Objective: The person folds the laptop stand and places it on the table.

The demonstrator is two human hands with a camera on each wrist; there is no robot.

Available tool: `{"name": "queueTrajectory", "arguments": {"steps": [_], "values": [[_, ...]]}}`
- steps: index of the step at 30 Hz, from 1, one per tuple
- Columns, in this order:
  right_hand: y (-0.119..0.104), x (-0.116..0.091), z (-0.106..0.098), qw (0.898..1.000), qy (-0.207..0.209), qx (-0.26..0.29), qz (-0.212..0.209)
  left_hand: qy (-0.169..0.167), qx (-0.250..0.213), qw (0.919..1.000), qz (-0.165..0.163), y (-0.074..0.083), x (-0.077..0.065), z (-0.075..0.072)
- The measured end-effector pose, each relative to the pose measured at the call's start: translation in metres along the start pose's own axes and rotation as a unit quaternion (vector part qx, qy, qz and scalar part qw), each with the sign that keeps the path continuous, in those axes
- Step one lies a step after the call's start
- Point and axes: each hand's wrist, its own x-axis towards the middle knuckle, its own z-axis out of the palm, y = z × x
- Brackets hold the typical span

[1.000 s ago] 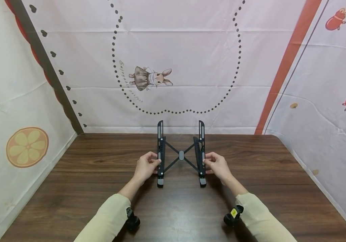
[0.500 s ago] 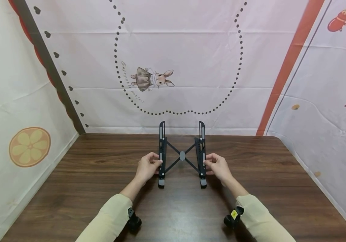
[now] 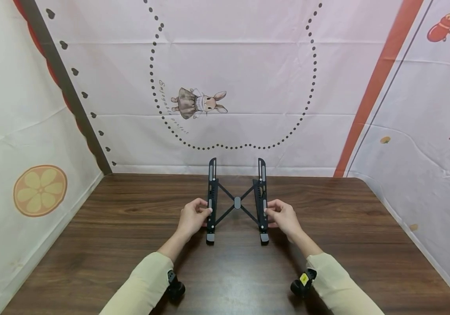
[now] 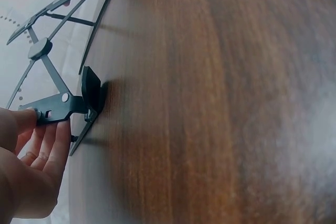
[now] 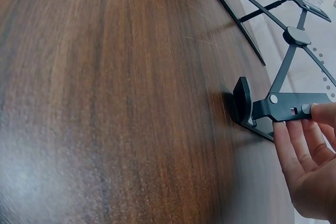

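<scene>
A black folding laptop stand [image 3: 237, 202] stands unfolded on the wooden table, its two side rails joined by an X of thin bars with a grey oval hub. My left hand [image 3: 191, 217] pinches the left rail, thumb on top and fingers beneath, as the left wrist view of the stand [image 4: 55, 109] shows. On the other side my right hand [image 3: 283, 217] pinches the right rail the same way; in the right wrist view its thumb lies on a rail of the stand [image 5: 294, 106]. Upturned lips at the near ends of both rails point up, and the lower bars rest on the tabletop.
The dark brown wooden table [image 3: 233, 280] spreads around the stand. Behind its far edge hangs a pale printed cloth [image 3: 248, 87], with further cloth at the left and right. A black wrist camera [image 3: 175, 286] sits at each cuff.
The stand's two rails are slightly closer together than a second ago. Both hands keep their hold on the rails. The head view has shifted slightly.
</scene>
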Motion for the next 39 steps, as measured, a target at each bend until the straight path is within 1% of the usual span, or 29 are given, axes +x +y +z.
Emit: {"name": "queueTrajectory", "arguments": {"steps": [7, 17, 25, 39], "values": [[0.000, 0.000, 0.003, 1.000, 0.000, -0.002, 0.000, 0.003, 0.005, 1.0000, 0.001, 0.000, 0.000, 0.000], [0.000, 0.000, 0.007, 1.000, -0.001, 0.005, 0.000, 0.005, 0.001, 1.0000, 0.000, -0.001, -0.001, 0.001], [-0.001, 0.000, 0.015, 1.000, -0.011, 0.008, -0.002, 0.009, 0.000, 1.0000, -0.003, -0.001, -0.001, 0.002], [-0.003, 0.001, 0.022, 1.000, -0.009, 0.012, -0.002, 0.009, -0.004, 1.0000, 0.001, -0.001, -0.001, 0.003]]}}
